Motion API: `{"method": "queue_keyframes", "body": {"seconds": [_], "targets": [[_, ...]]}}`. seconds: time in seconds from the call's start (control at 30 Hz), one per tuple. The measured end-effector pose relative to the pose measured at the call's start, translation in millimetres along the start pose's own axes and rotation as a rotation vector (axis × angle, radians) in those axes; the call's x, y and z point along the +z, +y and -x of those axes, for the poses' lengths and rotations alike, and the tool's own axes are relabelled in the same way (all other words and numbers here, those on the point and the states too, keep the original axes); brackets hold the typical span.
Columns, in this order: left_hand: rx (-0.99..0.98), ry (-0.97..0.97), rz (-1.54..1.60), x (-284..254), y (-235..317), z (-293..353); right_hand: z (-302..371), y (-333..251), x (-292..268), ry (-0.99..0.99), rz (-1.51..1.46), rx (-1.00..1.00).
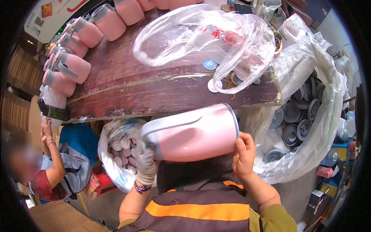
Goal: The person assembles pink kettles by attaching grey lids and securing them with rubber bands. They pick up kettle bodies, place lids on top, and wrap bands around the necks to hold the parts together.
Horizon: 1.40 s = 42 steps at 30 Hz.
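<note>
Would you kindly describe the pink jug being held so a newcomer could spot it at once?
Below the brown wooden table, the pink jug lies sideways between the gloved left hand and bare right hand. Unlike the pink jugs along the table's far edge, it is off the table.

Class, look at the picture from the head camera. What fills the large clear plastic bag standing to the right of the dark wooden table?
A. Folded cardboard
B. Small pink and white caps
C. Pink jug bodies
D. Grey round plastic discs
D: the large clear plastic bag beside the dark wooden table holds stacked grey round plastic discs; the small pink and white caps lie in another bag, lower left.
</note>
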<state>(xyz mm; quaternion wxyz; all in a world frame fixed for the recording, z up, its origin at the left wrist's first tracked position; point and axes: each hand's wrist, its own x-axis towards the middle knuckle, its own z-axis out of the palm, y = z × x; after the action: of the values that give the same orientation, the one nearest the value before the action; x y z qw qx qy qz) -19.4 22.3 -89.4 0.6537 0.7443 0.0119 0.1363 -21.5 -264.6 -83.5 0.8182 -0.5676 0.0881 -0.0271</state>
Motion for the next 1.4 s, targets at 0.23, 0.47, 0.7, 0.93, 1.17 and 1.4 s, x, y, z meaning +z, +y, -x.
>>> {"method": "queue_keyframes", "body": {"seconds": [0.23,0.47,0.7,0.93,1.17,1.4], "targets": [[-0.431,0.083,0.468,-8.9,34.5,-11.8,-19.9,-18.7,1.6,-0.333,0.368,-0.101],[-0.438,0.157,0.623,-4.8,4.2,16.7,-13.4,-7.3,7.5,-0.314,0.527,-0.098],[-1.205,0.305,0.913,-32.8,-34.2,26.8,-8.9,-24.6,24.8,-0.569,0.727,-0.479],[-0.95,0.079,0.956,-59.3,-29.3,10.6,-23.8,-25.8,50.5,-0.728,0.57,-0.729],[-0.144,-0.297,-0.172,-79.8,78.5,-34.3,-34.8,52.8,29.9,-0.31,-0.145,0.779],[-0.294,-0.234,0.322,-78.4,79.2,-66.9,-51.9,22.4,22.4,-0.454,0.43,0.641]]}}
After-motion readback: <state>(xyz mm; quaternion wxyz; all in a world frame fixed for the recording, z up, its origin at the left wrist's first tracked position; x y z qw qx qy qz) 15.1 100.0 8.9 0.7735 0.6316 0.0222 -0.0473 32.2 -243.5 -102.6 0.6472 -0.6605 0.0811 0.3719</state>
